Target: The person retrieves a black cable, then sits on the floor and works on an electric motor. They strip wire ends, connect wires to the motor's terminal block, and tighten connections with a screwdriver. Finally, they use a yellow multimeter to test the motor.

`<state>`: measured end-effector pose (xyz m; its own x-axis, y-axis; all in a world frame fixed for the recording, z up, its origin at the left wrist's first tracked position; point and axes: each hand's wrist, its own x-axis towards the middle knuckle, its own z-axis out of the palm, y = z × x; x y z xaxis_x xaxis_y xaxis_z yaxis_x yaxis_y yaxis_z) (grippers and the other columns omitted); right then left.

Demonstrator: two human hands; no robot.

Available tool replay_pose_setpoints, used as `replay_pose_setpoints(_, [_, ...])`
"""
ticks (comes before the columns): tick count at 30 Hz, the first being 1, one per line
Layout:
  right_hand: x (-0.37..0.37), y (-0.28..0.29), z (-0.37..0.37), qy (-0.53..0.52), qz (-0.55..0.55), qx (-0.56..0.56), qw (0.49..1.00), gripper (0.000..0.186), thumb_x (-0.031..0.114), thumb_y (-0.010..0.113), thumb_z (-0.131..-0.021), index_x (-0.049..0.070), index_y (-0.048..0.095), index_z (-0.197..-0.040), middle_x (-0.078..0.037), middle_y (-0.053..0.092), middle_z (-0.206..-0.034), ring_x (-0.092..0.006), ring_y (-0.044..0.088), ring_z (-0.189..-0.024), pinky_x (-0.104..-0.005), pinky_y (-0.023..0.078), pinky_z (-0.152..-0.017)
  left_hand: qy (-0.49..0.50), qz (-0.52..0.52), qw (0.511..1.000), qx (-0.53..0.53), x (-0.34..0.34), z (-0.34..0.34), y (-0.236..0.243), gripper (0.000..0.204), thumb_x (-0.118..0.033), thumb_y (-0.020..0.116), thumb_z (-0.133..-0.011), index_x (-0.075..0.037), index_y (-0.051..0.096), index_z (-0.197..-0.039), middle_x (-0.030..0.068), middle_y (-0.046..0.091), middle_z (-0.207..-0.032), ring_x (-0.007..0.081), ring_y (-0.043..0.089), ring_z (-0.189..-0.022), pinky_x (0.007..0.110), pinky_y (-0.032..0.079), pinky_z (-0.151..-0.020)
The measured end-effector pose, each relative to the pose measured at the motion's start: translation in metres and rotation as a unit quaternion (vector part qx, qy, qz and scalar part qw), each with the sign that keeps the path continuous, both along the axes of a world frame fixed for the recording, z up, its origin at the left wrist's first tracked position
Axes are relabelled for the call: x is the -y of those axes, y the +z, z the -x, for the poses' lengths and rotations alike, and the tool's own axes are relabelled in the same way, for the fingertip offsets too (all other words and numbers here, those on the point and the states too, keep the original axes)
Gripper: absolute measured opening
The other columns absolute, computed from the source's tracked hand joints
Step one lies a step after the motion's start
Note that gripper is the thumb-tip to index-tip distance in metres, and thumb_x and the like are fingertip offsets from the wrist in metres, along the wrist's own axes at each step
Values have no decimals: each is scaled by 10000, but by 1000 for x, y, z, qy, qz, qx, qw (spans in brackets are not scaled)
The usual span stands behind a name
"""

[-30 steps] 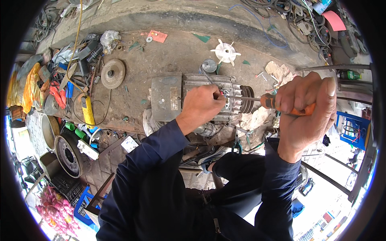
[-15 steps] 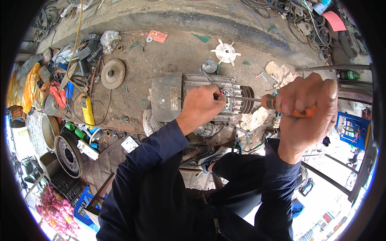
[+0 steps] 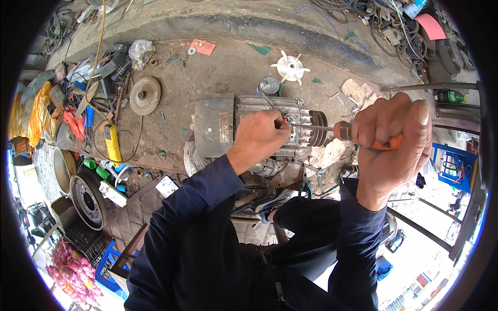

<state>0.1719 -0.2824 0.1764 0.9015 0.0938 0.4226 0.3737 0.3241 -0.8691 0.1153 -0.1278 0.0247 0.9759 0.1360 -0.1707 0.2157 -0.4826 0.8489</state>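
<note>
An electric motor (image 3: 214,140) with a finned grey housing and a grooved pulley (image 3: 318,124) lies on its side on the dirty floor before me. My right hand (image 3: 391,140) is wrapped round the orange handle of a screwdriver (image 3: 343,131). Its steel shaft runs leftward over the pulley to the terminal area on the motor's top. There my left hand (image 3: 261,133) is closed, thumb and forefinger pinched beside the screwdriver's tip. Something small and red shows at those fingertips, too small to name. A grey cable comes up from the motor just beyond them.
Past the motor lie a white plastic fan (image 3: 291,68) and a small round can (image 3: 269,84). To the left are a round metal disc (image 3: 146,95), a yellow pendant control (image 3: 112,143) and a wheel rim (image 3: 88,199). Pliers (image 3: 306,187) hang nearer me.
My right hand, with the screwdriver, has shifted slightly left and its grip has turned a little. The left hand stays in place at the motor.
</note>
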Motion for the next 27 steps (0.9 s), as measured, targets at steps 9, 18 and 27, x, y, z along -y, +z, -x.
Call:
replay_pose_setpoints(9, [-26, -8, 16, -73, 157, 59, 983, 338, 286, 533, -1089, 49, 512, -849, -64, 516, -687, -142, 493, -560, -305, 411, -486, 2, -5, 1000, -22, 0, 0, 1, 219, -216, 699, -836, -2, 724, -875, 183, 733, -835, 380, 707, -760, 429, 555, -711])
replay_pose_setpoints(18, [-21, 2, -28, 282, 99, -60, 952, 375, 318, 643, -996, 22, 619, -767, -23, 577, -620, -117, 498, -496, -276, 405, -493, -13, -6, 1000, -10, -2, 0, 4, 228, -241, 671, -841, -23, 739, -846, 196, 718, -772, 405, 700, -728, 471, 558, -697])
replay_pose_setpoints(27, [9, 59, 3, 73, 557, 96, 822, 158, 4, 681, -939, 5, 597, -1073, -153, 658, -944, -217, 746, -783, -319, 555, -653, -16, -6, 1000, -8, -4, 1, 1, 241, -246, 641, -851, -26, 742, -858, 193, 712, -734, 395, 704, -707, 469, 561, -692])
